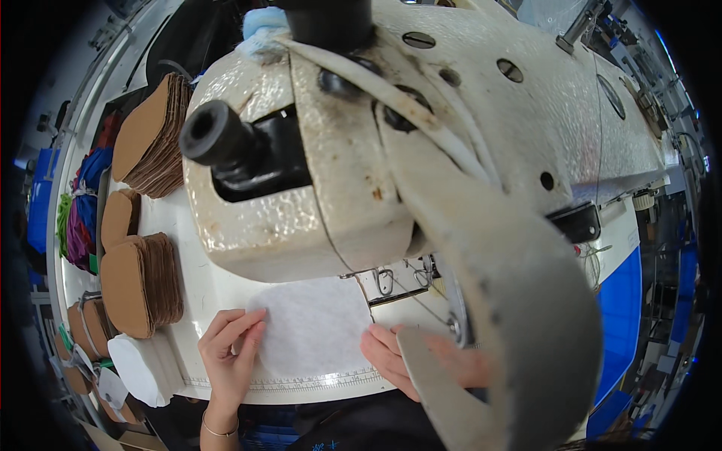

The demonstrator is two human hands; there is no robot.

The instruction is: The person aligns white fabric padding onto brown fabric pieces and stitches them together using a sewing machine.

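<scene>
- Workshop around the bent rim: blurred equipment, blue patches on both sides, bright light strips at far right.
- Printed along the near edge of the white table [226, 293]: a ruler scale [316, 382], its figures too small to make out.
- On dark clothing [361, 425] at the lower edge: small light-blue characters.
- Across the top and middle: a cream sewing machine [331, 218], stained and scuffed, with a black knob [210, 131] and, at right, a curved pale strip [526, 301].
- Along the left: stacks of brown pads [135, 282], a white stack [139, 368], bundles of coloured cloth [89, 199].
- Beside the table at right: a blue bin [620, 316].
- Flat below the machine head: a white sheet [316, 327], between both hands.
- Left hand [232, 342]: thumb and forefinger nearly together at the sheet's left edge; impossible to tell whether pinching or only pressing.
- Right hand [391, 361]: fingers bent near the sheet's right edge, partly hidden behind the strip; grip impossible to tell.
</scene>
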